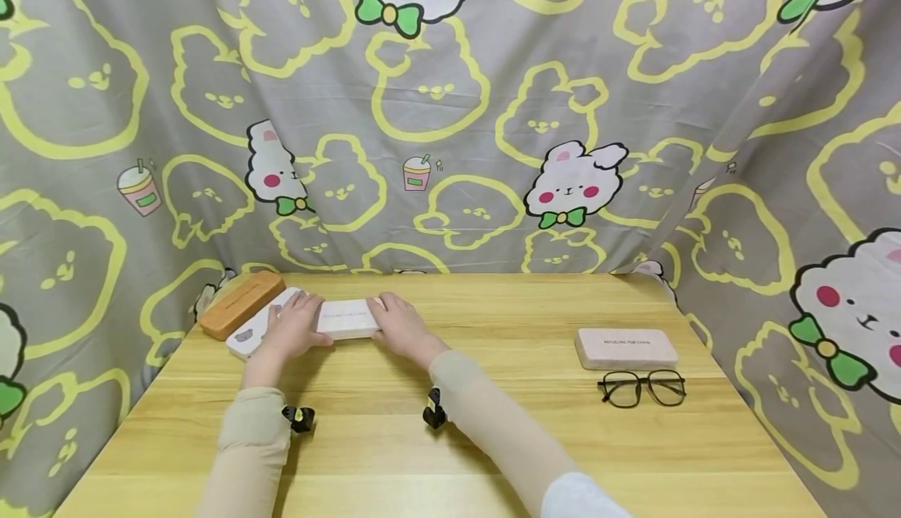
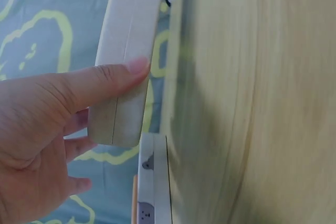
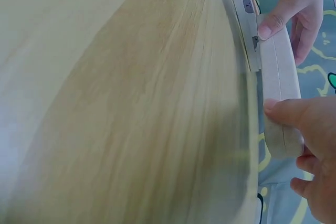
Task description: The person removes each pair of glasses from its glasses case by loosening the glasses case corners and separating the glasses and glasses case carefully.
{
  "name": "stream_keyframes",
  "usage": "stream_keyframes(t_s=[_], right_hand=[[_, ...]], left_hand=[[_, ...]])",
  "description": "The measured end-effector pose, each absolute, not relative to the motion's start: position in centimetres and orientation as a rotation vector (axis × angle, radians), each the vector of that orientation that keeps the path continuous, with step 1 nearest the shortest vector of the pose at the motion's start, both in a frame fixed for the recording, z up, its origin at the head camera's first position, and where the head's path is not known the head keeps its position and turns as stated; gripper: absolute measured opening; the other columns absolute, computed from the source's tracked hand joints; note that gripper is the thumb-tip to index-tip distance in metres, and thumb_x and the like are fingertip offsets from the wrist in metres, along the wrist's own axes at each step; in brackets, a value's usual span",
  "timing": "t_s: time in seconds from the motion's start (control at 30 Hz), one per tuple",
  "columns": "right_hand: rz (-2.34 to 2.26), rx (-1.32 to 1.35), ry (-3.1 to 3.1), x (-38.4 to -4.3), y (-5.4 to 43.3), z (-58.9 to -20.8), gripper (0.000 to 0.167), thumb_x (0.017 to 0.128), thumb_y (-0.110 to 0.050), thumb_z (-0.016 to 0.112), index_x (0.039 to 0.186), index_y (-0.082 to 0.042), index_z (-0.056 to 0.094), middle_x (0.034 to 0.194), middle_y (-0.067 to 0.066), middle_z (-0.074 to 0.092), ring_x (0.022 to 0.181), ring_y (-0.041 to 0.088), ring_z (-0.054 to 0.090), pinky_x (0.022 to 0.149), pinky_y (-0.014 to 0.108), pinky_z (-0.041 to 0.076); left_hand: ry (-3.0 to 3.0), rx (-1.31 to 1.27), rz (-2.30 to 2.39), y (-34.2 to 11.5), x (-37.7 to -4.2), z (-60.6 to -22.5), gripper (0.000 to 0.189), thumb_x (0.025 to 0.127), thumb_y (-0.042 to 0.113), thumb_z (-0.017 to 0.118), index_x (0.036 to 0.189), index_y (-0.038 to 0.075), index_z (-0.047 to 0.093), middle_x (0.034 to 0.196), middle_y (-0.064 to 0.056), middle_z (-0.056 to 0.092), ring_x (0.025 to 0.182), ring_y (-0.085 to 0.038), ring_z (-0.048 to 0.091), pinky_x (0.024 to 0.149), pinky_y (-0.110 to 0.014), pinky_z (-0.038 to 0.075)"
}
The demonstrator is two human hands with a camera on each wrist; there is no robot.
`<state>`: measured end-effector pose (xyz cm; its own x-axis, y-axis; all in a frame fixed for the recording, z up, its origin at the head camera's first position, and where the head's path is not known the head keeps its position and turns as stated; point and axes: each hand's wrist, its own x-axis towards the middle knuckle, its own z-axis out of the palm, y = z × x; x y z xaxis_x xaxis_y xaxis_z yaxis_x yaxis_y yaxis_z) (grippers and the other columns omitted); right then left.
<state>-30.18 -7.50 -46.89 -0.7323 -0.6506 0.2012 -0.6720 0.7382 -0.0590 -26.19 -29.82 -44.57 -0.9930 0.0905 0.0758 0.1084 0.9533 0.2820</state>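
Observation:
Both hands hold a white glasses case [image 1: 348, 317] with small lettering on its lid, at the left back part of the table. My left hand [image 1: 292, 332] grips its left end, the thumb [image 2: 121, 77] lying across the seam on the near side. At the other end my right hand [image 1: 407, 332] pinches it, thumb [image 3: 283, 111] in front and fingers behind. In the wrist views the case [image 3: 280, 72] appears raised off the tabletop. Just left of it lies a white case with grey bear prints [image 1: 245, 338], partly covered by my left hand.
A brown case [image 1: 242, 304] lies beside the bear-print case at the table's left back edge. To the right are a pale pink case [image 1: 626, 352] and black-framed glasses [image 1: 642, 390] in front of it. A patterned curtain [image 1: 450, 127] hangs around the wooden table [image 1: 507, 322].

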Motion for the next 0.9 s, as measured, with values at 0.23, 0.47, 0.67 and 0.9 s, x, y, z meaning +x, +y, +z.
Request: stream_keyframes(t_s=[0.23,0.47,0.67,0.9], right_hand=[[0.206,1.07,-2.702,-29.7,-6.2,-46.3,0.069,0.091,-0.035,0.067,0.148,-0.007,0.04,0.142,0.017,0.049,0.132,0.029,0.049,0.112,0.042,0.042],[0.21,1.051,-2.691,-29.2,-4.8,-45.8,0.069,0.091,-0.034,0.067,0.149,-0.007,0.039,0.142,0.017,0.049,0.132,0.029,0.05,0.113,0.04,0.041],[0.222,1.038,-2.663,-28.9,-3.8,-45.4,0.069,0.09,-0.032,0.068,0.147,-0.006,0.041,0.141,0.017,0.05,0.131,0.029,0.05,0.113,0.04,0.04],[0.269,1.02,-2.614,-28.5,-2.0,-45.0,0.067,0.089,-0.029,0.07,0.145,-0.004,0.043,0.138,0.019,0.051,0.128,0.031,0.052,0.11,0.042,0.044]], left_hand=[[-3.043,-0.144,-0.475,-28.8,-25.8,-44.4,0.086,0.076,0.031,0.082,0.145,0.002,0.039,0.152,-0.026,0.036,0.144,-0.05,0.017,0.107,-0.08,0.0],[-3.036,-0.129,-0.523,-27.3,-25.3,-43.8,0.087,0.077,0.029,0.081,0.147,0.003,0.036,0.153,-0.025,0.034,0.145,-0.05,0.015,0.109,-0.077,-0.001],[-3.014,-0.123,-0.555,-26.3,-25.3,-43.8,0.087,0.076,0.03,0.081,0.147,0.005,0.037,0.154,-0.022,0.035,0.145,-0.049,0.018,0.111,-0.076,0.003],[-2.963,-0.164,-0.642,-24.9,-25.5,-43.7,0.086,0.077,0.026,0.081,0.147,0.004,0.037,0.154,-0.022,0.034,0.145,-0.05,0.017,0.11,-0.077,0.003]])
